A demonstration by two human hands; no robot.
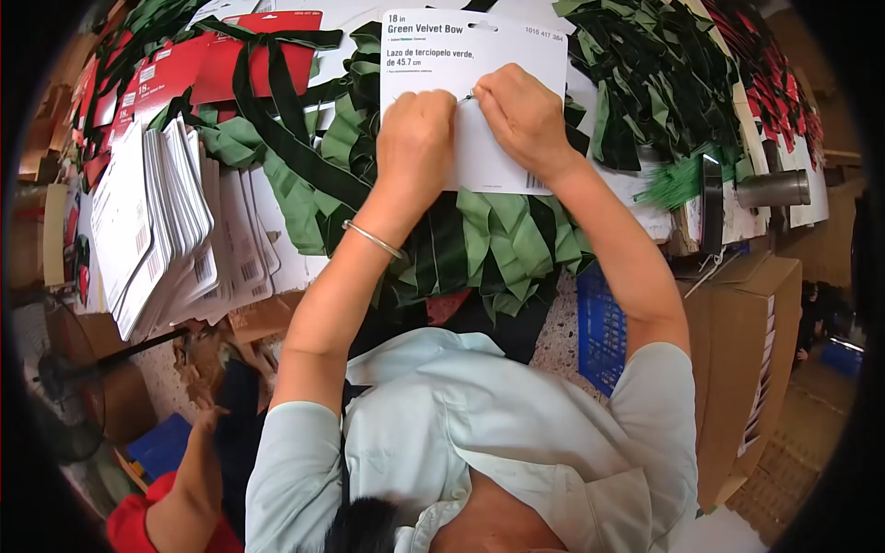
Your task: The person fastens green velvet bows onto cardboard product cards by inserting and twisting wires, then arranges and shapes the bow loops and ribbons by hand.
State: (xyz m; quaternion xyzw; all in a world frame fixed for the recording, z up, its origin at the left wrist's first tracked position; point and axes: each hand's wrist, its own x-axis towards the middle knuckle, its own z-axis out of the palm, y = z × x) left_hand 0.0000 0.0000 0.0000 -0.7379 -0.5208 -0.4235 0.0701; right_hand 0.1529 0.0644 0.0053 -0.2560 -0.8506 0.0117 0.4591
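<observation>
A white card [498,166] printed "18 in Green Velvet Bow" lies face up on the green bows in front of me. My left hand [417,138], with a bangle at its wrist, is closed in a fist over the card's left part. What its fingers pinch is hidden. My right hand [524,115] is closed too, its fingertips pinching a short thin dark wire [469,95] near the card's middle. Green velvet bows [498,235] with dark ribbon and lighter green backs show below the card.
Stacked white cards [157,212] stand at the left, near red cards [277,69]. More green bows [659,83] pile up at the right, beside green wires [678,180] and a metal cylinder [774,189]. Below are a cardboard box [728,359], a blue crate [599,323] and another person's arm [189,484].
</observation>
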